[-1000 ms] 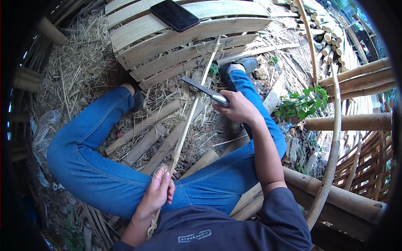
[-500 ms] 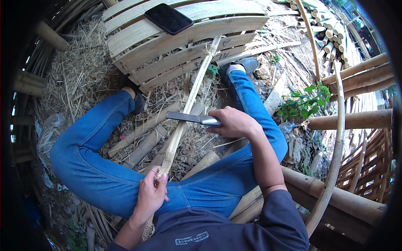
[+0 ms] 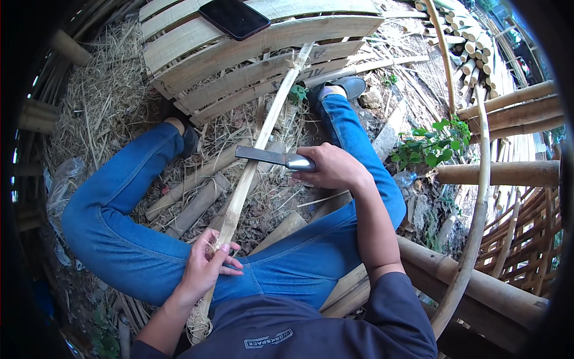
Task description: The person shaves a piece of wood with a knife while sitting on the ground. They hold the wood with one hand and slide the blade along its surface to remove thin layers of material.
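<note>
A long pale bamboo strip point(image 3: 270, 122) slants from the slatted wooden crate down to my lap. Near its lower part my left hand point(image 3: 205, 267) is closed loosely around it, with some fingers partly stretched out. Thin curled shavings point(image 3: 199, 323) hang around the strip's end below that hand. My right hand point(image 3: 335, 169) grips the handle of a knife point(image 3: 267, 155). The flat, square-tipped blade lies across the strip, about midway along it, and points left.
A black phone point(image 3: 234, 19) rests on the slatted crate point(image 3: 263, 45) ahead. Bamboo pieces point(image 3: 200, 203) and straw point(image 3: 95, 102) cover the ground between and beside my legs. To the right are bamboo rails point(image 3: 502, 174), a leafy plant point(image 3: 433, 143) and a stack of cut poles point(image 3: 472, 51).
More of the strip's lower end, with its shavings, now shows below my left hand, whose fingers have spread somewhat. The knife still lies across the strip. The whole view has shifted slightly.
</note>
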A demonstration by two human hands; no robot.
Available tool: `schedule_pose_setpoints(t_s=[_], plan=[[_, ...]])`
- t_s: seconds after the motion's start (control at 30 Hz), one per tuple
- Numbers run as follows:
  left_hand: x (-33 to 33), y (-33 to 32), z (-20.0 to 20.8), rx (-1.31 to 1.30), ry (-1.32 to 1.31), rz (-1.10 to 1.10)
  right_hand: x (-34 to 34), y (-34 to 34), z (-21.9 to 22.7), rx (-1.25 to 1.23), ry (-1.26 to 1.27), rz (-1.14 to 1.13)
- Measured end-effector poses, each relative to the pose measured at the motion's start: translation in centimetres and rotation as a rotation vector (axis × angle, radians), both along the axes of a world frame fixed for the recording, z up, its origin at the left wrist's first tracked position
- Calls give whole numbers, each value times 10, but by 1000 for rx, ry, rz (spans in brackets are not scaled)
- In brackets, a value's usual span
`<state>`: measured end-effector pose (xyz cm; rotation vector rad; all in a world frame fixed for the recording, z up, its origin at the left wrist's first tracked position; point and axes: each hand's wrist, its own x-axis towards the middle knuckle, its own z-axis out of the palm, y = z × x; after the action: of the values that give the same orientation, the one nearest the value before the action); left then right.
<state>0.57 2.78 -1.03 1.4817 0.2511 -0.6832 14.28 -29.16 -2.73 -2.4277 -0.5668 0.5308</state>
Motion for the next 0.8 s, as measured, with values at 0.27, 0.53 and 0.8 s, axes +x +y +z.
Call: schedule_pose_setpoints(t_s=[0.27,0.53,0.8], plan=[[7,4,3,-276,258,-32,8,5,-7,1,73,-207],[7,-9,-7,61,93,-23,6,23,-27,16,-78,-273],[2,-10,-20,346,-177,-89,2,40,-45,-105,-156,-334]])
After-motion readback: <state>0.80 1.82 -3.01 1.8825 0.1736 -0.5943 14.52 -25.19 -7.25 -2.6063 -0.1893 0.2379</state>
